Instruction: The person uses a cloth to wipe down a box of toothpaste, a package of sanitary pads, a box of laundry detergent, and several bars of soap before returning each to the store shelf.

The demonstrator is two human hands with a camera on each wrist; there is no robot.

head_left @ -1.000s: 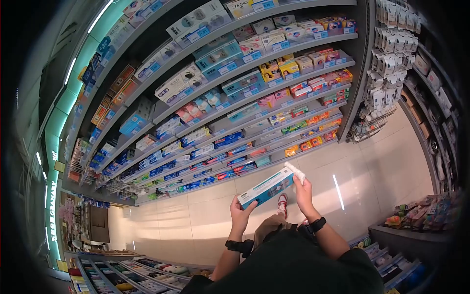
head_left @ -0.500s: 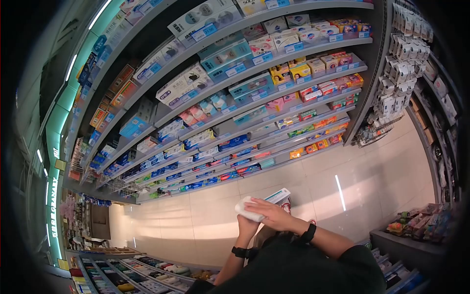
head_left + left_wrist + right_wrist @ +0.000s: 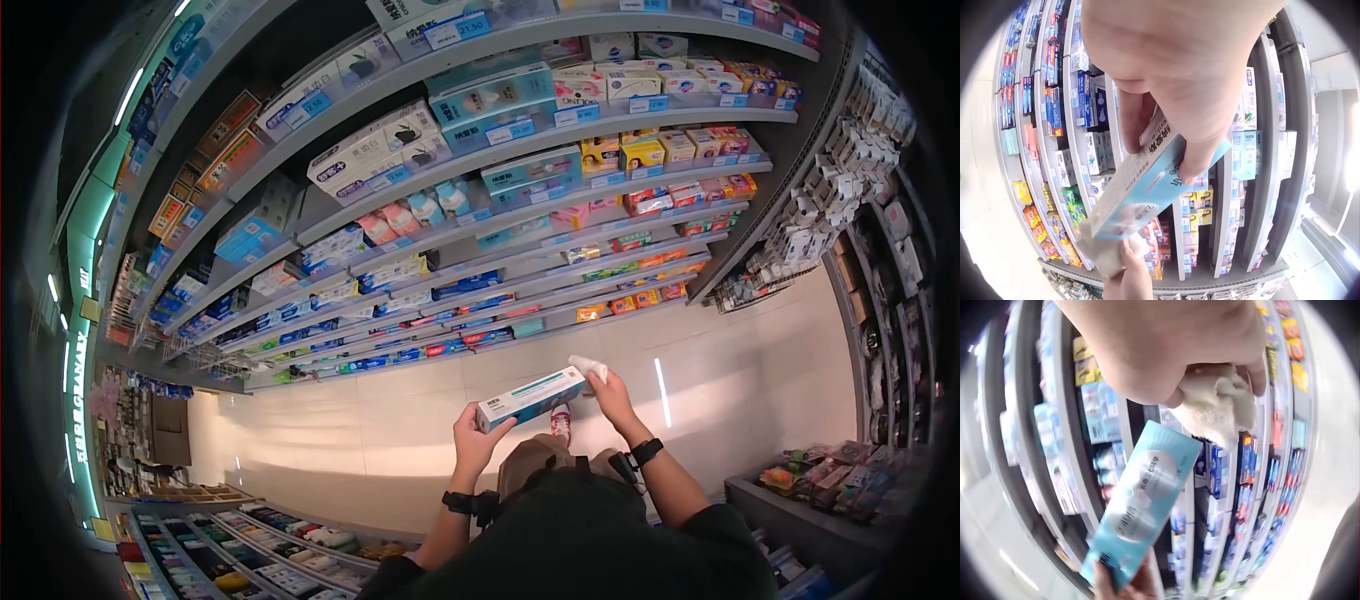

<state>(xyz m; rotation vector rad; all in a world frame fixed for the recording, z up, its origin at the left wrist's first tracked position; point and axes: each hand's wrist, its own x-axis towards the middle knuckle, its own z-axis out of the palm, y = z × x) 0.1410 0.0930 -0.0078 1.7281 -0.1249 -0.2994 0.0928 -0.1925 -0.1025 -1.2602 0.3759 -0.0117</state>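
Shelves (image 3: 690,22) hold boxes (image 3: 385,150) behind hands (image 3: 474,440) (image 3: 612,402) gripping carton (image 3: 530,396) and white cloth (image 3: 588,366).

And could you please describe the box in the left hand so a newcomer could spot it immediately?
In front of the shelves is a pale floor. Above it, the left hand grips a long blue-and-white box, its far end near the white cloth in the right hand. Unlike the similar shelved boxes, it is hand-held.

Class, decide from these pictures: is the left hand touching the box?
Touching. The left wrist view shows it: the left hand grips the box, its thumb lying on the blue face.
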